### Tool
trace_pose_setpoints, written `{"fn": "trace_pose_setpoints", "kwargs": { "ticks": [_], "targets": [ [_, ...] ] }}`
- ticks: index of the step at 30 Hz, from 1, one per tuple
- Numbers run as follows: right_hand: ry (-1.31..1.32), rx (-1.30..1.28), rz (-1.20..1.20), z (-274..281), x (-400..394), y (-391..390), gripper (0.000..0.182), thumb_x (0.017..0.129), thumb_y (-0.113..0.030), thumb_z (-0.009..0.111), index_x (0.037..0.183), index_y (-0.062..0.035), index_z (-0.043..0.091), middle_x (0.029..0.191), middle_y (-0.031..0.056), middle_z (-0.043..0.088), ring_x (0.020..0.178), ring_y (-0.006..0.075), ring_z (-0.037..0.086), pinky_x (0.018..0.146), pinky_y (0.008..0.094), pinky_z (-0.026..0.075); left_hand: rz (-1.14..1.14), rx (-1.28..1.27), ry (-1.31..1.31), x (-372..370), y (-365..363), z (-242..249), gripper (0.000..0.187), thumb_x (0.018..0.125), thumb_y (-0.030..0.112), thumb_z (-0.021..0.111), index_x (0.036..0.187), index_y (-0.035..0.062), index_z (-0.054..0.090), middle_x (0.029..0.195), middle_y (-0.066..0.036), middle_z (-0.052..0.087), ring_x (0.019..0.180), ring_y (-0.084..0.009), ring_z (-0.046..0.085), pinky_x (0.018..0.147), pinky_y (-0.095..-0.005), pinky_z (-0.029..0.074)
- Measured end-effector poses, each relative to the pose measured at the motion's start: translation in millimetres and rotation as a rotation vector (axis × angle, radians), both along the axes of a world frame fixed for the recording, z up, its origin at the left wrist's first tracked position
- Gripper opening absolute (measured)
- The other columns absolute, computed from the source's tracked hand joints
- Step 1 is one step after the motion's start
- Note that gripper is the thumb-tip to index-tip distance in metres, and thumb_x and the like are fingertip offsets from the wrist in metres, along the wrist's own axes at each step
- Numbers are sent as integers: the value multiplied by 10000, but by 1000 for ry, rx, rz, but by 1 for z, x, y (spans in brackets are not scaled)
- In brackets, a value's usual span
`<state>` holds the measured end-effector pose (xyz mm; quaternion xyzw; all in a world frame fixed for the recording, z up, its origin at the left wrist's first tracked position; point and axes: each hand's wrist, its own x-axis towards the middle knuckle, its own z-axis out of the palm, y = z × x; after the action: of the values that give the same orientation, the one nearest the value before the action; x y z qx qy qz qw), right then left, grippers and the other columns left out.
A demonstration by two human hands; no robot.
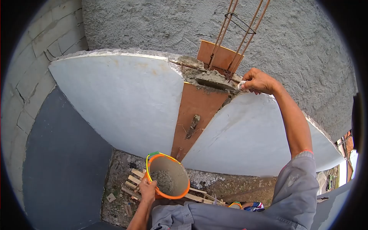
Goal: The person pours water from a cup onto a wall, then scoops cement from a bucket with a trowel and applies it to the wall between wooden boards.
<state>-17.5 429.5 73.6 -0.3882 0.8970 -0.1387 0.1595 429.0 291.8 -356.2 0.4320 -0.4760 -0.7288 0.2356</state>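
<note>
My left hand (147, 188) grips the rim of an orange bucket (175, 170) with a yellow-green handle. Wet grey mortar (165, 182) lies in its bottom. My right hand (260, 81) is closed around the pale handle of a trowel (215, 83) at the top of the wall. The blade lies beside grey mortar (218, 76) at the foot of the upright steel bars (221, 34). Below the blade, a brown board (200, 103) spans a gap between two white wall sections, with a short mortar-smeared piece (193, 126) fixed on its face.
A smaller brown board (218, 55) stands behind the bars. White wall panels (119, 92) flank the gap, backed by a rough grey wall (145, 23). Far below are wooden slats (134, 180), a second bucket (235, 205) and part of a person (253, 206). A block wall (42, 42) rises at left.
</note>
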Motion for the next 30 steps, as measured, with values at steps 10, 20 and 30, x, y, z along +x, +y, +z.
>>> {"fn": "trace_pose_setpoints", "kwargs": {
  "ticks": [10,20,30],
  "targets": [
    [36,-56,-18,6,-3,23,233,818,-208,665,716,1,649,564,46,559,496,125,520,448,307,409,-62,-48,-16,-13,-9,15,79,825,-12,606,833,44,550,648,-10,542,448,-110,527,380,-254,449],
    [391,209,487,-202,151,16,135,785,-135,644,882,-56,694,811,164,704,815,313,708,656,425,538,-226,-100,-128,-48,-18,81,120,827,-7,636,778,53,544,620,12,496,445,-67,448,382,-243,378],
    [69,436,405,-333,167,52,152,754,-175,666,848,-71,725,781,148,708,803,311,703,722,427,552,-655,-696,-217,-146,16,163,235,740,109,645,637,-20,478,549,-94,496,514,-131,489,493,-353,411]
  ]
}}
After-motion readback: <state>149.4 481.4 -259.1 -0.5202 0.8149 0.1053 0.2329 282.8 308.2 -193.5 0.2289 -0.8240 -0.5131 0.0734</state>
